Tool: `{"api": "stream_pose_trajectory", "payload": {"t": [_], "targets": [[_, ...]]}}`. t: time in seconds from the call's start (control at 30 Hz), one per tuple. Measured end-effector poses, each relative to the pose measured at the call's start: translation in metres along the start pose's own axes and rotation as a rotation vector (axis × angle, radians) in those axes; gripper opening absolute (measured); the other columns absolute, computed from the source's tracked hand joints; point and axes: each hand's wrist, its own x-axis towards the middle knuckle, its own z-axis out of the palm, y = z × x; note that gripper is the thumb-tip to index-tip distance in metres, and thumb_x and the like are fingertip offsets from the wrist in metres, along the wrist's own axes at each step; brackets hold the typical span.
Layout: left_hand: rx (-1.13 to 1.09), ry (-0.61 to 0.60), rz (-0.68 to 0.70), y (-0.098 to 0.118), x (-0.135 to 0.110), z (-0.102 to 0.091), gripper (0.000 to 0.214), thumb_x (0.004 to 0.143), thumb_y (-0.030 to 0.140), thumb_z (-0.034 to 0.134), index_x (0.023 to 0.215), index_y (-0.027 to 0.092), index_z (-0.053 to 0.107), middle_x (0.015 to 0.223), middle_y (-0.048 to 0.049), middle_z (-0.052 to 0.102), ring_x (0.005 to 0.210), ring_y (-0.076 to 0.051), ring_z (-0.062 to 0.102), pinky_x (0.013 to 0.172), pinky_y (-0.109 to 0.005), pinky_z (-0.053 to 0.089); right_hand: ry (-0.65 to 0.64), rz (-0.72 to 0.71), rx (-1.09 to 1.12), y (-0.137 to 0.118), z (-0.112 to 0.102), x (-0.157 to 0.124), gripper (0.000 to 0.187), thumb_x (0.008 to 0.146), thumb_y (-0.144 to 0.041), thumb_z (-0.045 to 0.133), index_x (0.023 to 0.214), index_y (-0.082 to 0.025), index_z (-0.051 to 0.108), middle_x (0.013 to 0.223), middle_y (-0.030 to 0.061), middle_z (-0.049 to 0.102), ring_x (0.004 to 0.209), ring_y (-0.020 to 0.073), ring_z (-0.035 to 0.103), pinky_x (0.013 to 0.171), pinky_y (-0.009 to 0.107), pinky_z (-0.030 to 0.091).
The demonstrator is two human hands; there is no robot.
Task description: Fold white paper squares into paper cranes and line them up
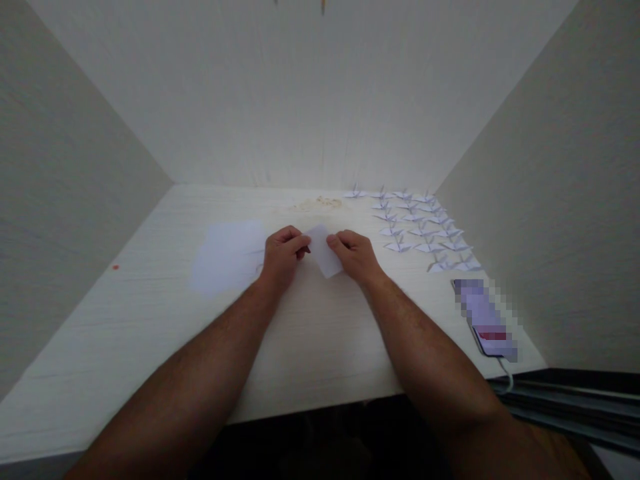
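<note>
A small piece of white paper [324, 255], with straight edges, is held up between both hands over the middle of the table. My left hand [286, 255] pinches its upper left corner between thumb and fingers. On the other side, the thumb of my right hand [353, 253] presses on the paper's right part, with the fingers curled behind it. White paper sheets [225, 257] lie on the table just left of my left hand, partly covered by it. Folded paper cranes [399, 246] stand in rows beyond my right hand.
The pale table [320, 360] is bounded by walls at the back and both sides. A phone [483, 317] with a white cable [507, 377] lies near the right edge. A small red spot [115, 267] is at the left, and brownish marks [327, 201] are at the back.
</note>
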Motion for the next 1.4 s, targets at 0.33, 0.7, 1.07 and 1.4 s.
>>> {"api": "stream_pose_trajectory", "payload": {"t": [0.33, 0.7, 1.07, 1.4], "targets": [[0.03, -0.037, -0.008, 0.003, -0.003, 0.001, 0.02, 0.073, 0.036, 0.062, 0.079, 0.019, 0.07, 0.06, 0.0011, 0.056, 0.051, -0.012, 0.047, 0.046, -0.024, 0.034, -0.006, 0.053, -0.021, 0.005, 0.003, -0.001, 0.028, 0.084, -0.04, 0.053, 0.067, -0.018, 0.059, 0.059, -0.0028, 0.052, 0.058, 0.011, 0.045, 0.055, 0.025, 0.032], [0.328, -0.136, 0.046, 0.007, -0.006, 0.002, 0.016, 0.067, 0.032, 0.072, 0.061, 0.018, 0.07, 0.057, 0.0007, 0.062, 0.057, -0.012, 0.052, 0.056, -0.025, 0.038, -0.145, -0.032, -0.117, 0.004, 0.011, -0.007, 0.035, 0.087, -0.04, 0.051, 0.059, -0.018, 0.052, 0.055, -0.0039, 0.046, 0.055, 0.0093, 0.041, 0.052, 0.024, 0.028], [0.306, -0.08, 0.019, 0.008, -0.006, 0.003, 0.013, 0.067, 0.029, 0.07, 0.063, 0.017, 0.07, 0.058, 0.0006, 0.063, 0.056, -0.012, 0.052, 0.053, -0.024, 0.038, -0.139, -0.029, -0.23, 0.002, 0.011, -0.003, 0.034, 0.089, -0.039, 0.053, 0.061, -0.019, 0.053, 0.057, -0.0033, 0.052, 0.057, 0.0098, 0.044, 0.056, 0.025, 0.029], [0.333, 0.052, 0.065, 0.006, -0.006, 0.005, 0.018, 0.078, 0.033, 0.062, 0.072, 0.018, 0.069, 0.064, 0.0002, 0.063, 0.059, -0.013, 0.052, 0.054, -0.023, 0.038, -0.065, 0.032, -0.236, 0.005, 0.01, 0.0, 0.047, 0.089, -0.049, 0.053, 0.053, -0.02, 0.048, 0.052, -0.0033, 0.047, 0.054, 0.0104, 0.04, 0.054, 0.027, 0.025]]}}
